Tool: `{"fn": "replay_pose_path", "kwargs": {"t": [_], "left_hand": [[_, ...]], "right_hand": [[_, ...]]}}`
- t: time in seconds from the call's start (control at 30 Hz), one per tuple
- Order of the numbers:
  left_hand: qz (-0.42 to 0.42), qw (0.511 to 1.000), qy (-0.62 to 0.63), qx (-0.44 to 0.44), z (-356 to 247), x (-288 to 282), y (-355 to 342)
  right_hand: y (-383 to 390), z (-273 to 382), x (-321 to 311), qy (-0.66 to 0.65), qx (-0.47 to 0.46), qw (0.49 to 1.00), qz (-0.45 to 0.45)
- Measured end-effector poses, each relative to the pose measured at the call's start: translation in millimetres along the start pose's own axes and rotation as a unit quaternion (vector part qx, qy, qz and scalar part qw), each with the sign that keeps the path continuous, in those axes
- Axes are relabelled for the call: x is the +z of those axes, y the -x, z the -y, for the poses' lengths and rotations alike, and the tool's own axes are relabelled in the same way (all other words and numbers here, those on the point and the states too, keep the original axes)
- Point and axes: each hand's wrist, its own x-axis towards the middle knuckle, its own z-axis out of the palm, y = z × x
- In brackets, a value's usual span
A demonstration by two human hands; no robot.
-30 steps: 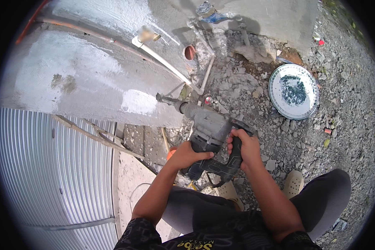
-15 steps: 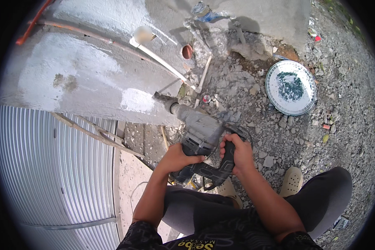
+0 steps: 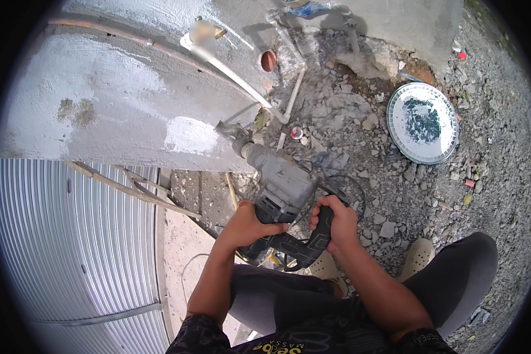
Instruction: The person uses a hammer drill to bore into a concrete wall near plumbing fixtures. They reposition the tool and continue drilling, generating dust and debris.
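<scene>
A dusty grey and black rotary hammer drill (image 3: pixel 286 180) is held in both hands in front of my knees. My right hand (image 3: pixel 338 223) wraps round its black rear handle. Round the lower motor housing grips my left hand (image 3: pixel 248 226), the thumb lying across it. The drill's nose points up and left, toward the lower part of the grey plastered wall (image 3: pixel 135 118). Its bit end lies close to a bright white patch (image 3: pixel 192 135) on that wall; whether the tip touches cannot be made out.
A white pipe (image 3: pixel 236 82) runs along the wall and bends near the rubble (image 3: pixel 348 112). At right lies a round white lid (image 3: pixel 422 124) with a dark green stain. Corrugated metal sheeting (image 3: pixel 65 236) and a wooden strip (image 3: pixel 133 189) are at left. My beige clogs (image 3: pixel 418 259) stand on gravel.
The view has shifted slightly, so the wall, pipe and lid sit a little differently in the picture. Both hands keep the same hold on the drill.
</scene>
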Motion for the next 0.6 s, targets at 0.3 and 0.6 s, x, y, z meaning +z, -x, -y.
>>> {"fn": "replay_pose_path", "kwargs": {"t": [0.3, 0.6], "left_hand": [[-0.004, 1.0, 0.014, -0.004, -6, -6, -24], [0.016, 0.998, 0.04, 0.036, 13, 4, -59]], "right_hand": [[-34, 3, 4, 0.004, 0.014, 1.0, -0.002], [-52, -1, -1, 0.058, 0.017, 0.998, -0.024]]}}
